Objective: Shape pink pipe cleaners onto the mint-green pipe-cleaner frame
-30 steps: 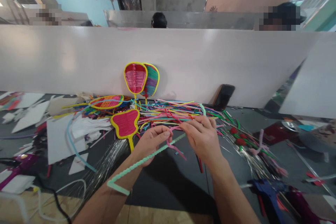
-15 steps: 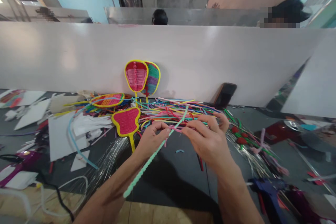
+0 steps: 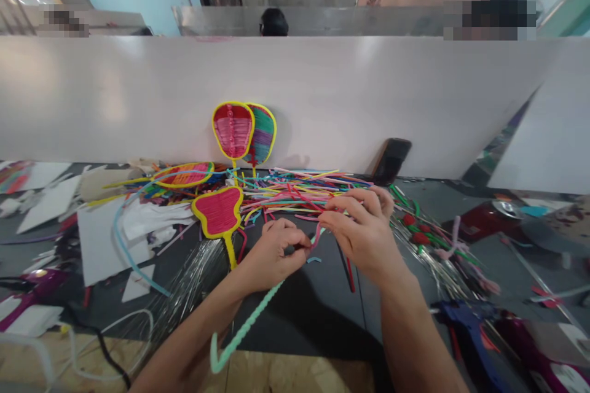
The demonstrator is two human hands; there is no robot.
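Observation:
My left hand (image 3: 281, 252) is closed in a pinch on a pink pipe cleaner (image 3: 316, 237) where it meets a twisted mint-green pipe cleaner (image 3: 253, 318). The green one runs down toward me beneath my left hand, and its low end is bent into a hook. Just to the right, my right hand (image 3: 362, 221) pinches the pink pipe cleaner between thumb and forefinger, its other fingers curled loosely. Left of my hands lies a pink fan shape with a yellow rim (image 3: 220, 212). Two more fans (image 3: 233, 130) lean upright against the white board.
Loose pipe cleaners (image 3: 295, 187) are heaped behind my hands. A phone (image 3: 391, 159) leans on the white board (image 3: 322, 86). A red can (image 3: 491, 219) and a blue glue gun (image 3: 472, 334) are at right. Silver strands (image 3: 196, 282) and white paper (image 3: 108, 245) lie left.
My left hand has rolled over and dropped a little. The green pipe cleaner's upper end has come down between my hands, and its lower end now shows a hook. The view has shifted slightly.

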